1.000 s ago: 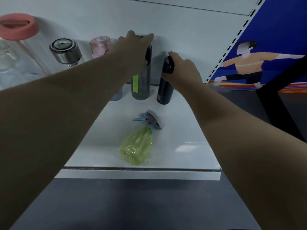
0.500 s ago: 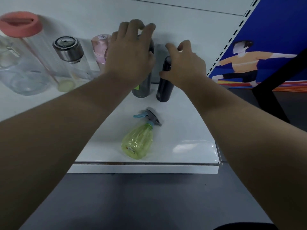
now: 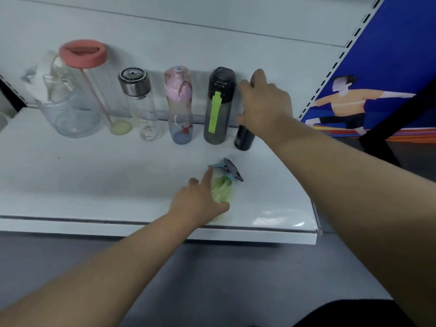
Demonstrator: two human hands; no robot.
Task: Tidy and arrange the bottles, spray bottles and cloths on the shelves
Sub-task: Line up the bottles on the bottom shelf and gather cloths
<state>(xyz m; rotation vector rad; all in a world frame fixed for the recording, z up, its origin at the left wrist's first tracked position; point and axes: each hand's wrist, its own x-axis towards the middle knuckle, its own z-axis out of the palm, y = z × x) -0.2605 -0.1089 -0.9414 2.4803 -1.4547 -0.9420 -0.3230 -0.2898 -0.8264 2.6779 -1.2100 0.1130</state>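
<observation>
Left hand (image 3: 198, 204) lies over the fallen spray bottle (image 3: 220, 187) near the front edge of the shelf (image 3: 94, 180), index finger straight; grip cannot be told. Right hand (image 3: 266, 102) curls round the upright black bottle (image 3: 244, 140) at the back. The spray bottle is probably light, smooth plastic; take it by the body. Shelf glossy white; blue poster (image 3: 389, 67) at right.

The spray bottle (image 3: 223, 191) is yellow-green, its trigger (image 3: 215, 165) blue, the flask (image 3: 244, 140) black, the shelf (image 3: 94, 180) white.

No writing is legible; the green strip (image 3: 214, 112) on the smoky bottle (image 3: 224, 123) and the blue poster (image 3: 389, 55) show none.
</observation>
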